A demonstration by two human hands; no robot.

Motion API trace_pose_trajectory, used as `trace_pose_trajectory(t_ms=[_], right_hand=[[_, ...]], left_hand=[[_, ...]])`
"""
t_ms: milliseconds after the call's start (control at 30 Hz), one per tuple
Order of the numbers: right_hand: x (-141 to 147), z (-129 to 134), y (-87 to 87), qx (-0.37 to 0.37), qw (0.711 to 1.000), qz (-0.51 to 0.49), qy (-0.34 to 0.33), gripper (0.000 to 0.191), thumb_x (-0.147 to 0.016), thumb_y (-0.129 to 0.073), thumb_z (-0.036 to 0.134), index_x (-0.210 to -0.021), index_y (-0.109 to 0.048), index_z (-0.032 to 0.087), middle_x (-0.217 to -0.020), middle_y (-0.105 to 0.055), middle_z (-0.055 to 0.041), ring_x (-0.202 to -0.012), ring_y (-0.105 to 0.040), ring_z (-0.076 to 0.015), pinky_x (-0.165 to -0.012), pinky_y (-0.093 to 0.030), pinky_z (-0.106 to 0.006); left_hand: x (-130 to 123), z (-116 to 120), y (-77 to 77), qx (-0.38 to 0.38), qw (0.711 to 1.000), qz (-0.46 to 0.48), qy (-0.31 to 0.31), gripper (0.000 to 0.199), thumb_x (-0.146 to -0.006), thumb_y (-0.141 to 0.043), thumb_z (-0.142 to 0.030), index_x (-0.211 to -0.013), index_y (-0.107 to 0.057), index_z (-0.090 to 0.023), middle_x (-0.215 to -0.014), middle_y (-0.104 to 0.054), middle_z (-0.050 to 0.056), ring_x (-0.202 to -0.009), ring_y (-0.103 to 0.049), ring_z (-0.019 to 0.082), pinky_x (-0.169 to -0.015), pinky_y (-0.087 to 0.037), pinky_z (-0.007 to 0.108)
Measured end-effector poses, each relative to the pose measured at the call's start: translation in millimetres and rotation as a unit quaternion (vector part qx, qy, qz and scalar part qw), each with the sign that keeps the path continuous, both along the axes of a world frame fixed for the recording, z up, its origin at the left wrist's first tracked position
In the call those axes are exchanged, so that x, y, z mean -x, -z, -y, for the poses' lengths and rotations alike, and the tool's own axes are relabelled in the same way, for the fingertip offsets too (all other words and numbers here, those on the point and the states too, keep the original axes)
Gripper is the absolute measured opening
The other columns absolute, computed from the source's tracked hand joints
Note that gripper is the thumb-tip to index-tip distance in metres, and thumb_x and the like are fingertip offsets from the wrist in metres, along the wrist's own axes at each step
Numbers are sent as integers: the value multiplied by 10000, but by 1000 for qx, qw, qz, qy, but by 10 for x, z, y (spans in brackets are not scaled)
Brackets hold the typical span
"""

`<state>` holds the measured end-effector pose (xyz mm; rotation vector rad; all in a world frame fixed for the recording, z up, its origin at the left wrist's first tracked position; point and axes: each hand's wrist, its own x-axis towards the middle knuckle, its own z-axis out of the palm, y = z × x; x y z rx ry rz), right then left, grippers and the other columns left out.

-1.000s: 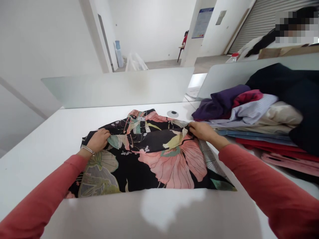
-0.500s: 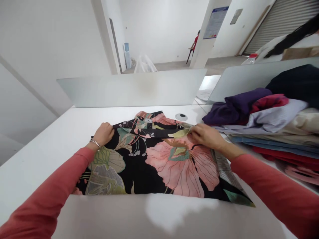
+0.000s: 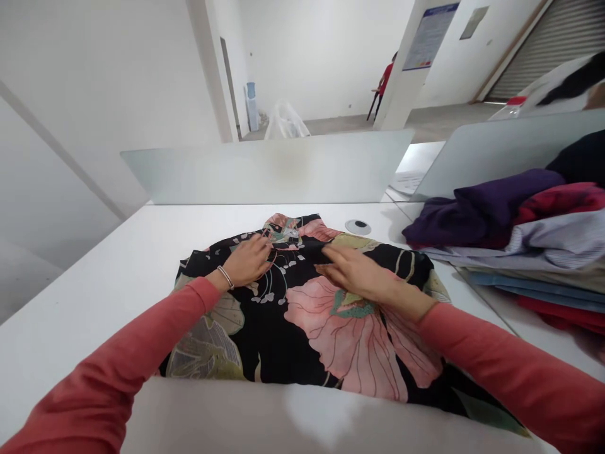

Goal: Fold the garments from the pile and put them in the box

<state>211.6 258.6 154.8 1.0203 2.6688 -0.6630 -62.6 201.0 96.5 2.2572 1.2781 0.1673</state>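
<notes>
A black garment with large pink flowers and green leaves lies spread on the white table, its collar end away from me. My left hand, with a bracelet at the wrist, rests on the upper left part of the cloth just below the collar area. Its fingers are stretched out, palm down. On the upper right part, beside the pink flower, lies my right hand, flat and with fingers extended. Neither hand grips the fabric.
A pile of folded clothes stands at the right. A frosted divider runs along the table's far edge. A round black-and-white disc lies behind the garment. Beyond are a plastic bag, a water dispenser and a person in red.
Both hands have let go of the garment's upper edge and moved inward onto it. The fold across its top now lies flat, with the shoulders spread. The view has shifted slightly.
</notes>
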Motion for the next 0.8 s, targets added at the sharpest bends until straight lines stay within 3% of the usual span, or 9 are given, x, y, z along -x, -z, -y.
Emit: trace_pose_trajectory(t_ms=[67,133,267,333,400,500,600,700,800], right_hand=[[87,67,76,35,997,-5,-62,400,-875,-309,340,-1171,-470,125,-1208,-465,-116,-1149,-378,-237,-976,-313,-393],[128,33,212,40,998,23,-44,401,-868,-336,346,-1152,-484,105,-1177,-486,-131,-1119,-402,-249,-958,-325,-401],[60,-235,418,2,994,65,86,398,-857,-344,317,-1133,-472,62,-1125,-498,-171,-1085,-420,-261,-947,-324,-392],[-23,-330,405,-12,990,67,123,413,-854,-337,322,-1150,-451,57,-1138,-486,-171,-1101,-404,-266,-957,-311,-391],[-120,-350,321,-12,989,62,136,420,-847,-341,338,-1163,-441,80,-1149,-483,-153,-1108,-397,-267,-958,-313,-394],[-298,-285,128,1,989,43,142,403,-829,-347,351,-1151,-449,132,-1152,-489,-129,-1105,-406,-261,-959,-318,-405],[-553,-197,-65,10,983,39,179,408,-799,-367,378,-1115,-464,138,-1149,-492,-141,-1097,-417,-272,-966,-313,-424],[-893,-111,-227,16,957,71,282,421,-752,-407,416,-1066,-479,144,-1119,-506,-162,-1084,-432,-296,-955,-315,-459],[-1238,-11,-363,15,921,114,373,403,-733,-405,436,-1014,-487,158,-1039,-530,-196,-1000,-494,-327,-873,-364,-514]], left_hand=[[-115,-13,2,-21,995,3,102,391,-860,-343,-336,-1177,-443,-129,-1270,-409,111,-1225,-264,261,-961,-264,393],[-190,-72,47,-30,991,-27,125,375,-868,-323,-337,-1145,-469,-131,-1235,-448,103,-1206,-295,260,-935,-288,395],[-108,-340,207,-36,991,-127,-37,355,-873,-285,-299,-1058,-513,-99,-1217,-444,156,-1171,-318,321,-853,-329,457],[-19,-462,248,-30,981,-153,-111,359,-867,-292,-299,-1055,-506,-79,-1228,-420,184,-1161,-317,342,-833,-339,473],[16,-507,216,-25,980,-145,-132,356,-863,-306,-303,-1065,-494,-77,-1241,-400,192,-1167,-305,342,-835,-342,473],[-99,-384,-9,-20,994,-74,-73,331,-863,-319,-300,-1074,-487,-108,-1240,-406,163,-1169,-311,298,-875,-331,443],[-357,-62,-397,-7,999,19,33,337,-853,-355,-335,-1069,-493,-117,-1211,-437,133,-1151,-337,254,-914,-313,391],[-609,344,-749,6,990,102,100,400,-819,-417,-405,-1103,-484,-132,-1205,-457,113,-1148,-342,249,-896,-324,364],[-751,659,-868,5,980,157,123,493,-808,-407,-485,-1141,-475,-128,-1203,-475,118,-1151,-343,254,-921,-297,380]])
